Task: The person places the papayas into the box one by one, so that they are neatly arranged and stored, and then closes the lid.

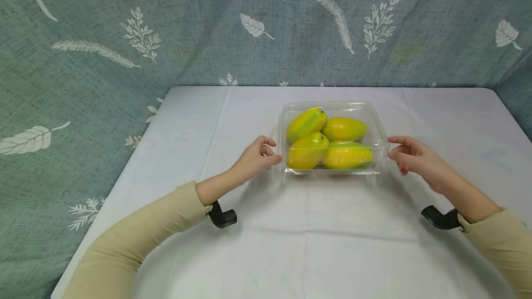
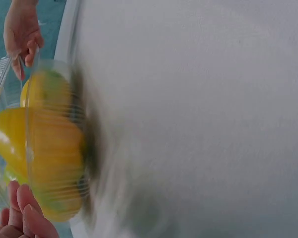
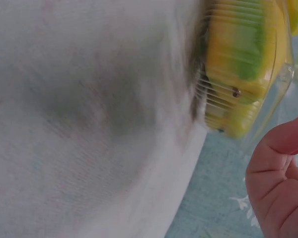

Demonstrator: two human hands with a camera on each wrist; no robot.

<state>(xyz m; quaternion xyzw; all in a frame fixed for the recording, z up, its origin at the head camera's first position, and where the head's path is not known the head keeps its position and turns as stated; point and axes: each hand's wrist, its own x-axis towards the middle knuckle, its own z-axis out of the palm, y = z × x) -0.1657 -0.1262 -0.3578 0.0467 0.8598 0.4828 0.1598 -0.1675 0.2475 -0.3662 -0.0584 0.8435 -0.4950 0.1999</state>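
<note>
A clear plastic clamshell box [image 1: 336, 171] with its lid down sits on the table's far half. Inside lie several smooth yellow fruits [image 1: 305, 151] with green patches, shaped like mangoes or papayas, in two rows. My left hand [image 1: 258, 157] is at the box's left end, thumb and bent fingers pinching the rim. At the opposite end my right hand [image 1: 411, 157] pinches the rim between thumb and forefinger. In the left wrist view the rim runs down to the left fingertips [image 2: 27, 198]. The right wrist view shows the thumb [image 3: 283, 139] beside the lid edge, other fingers mostly hidden.
A white cloth [image 1: 266, 243] covers the table. Behind and to the left hangs a blue-green curtain [image 1: 291, 36] with white leaf prints. A black wrist mount [image 1: 222, 216] sits below each hand.
</note>
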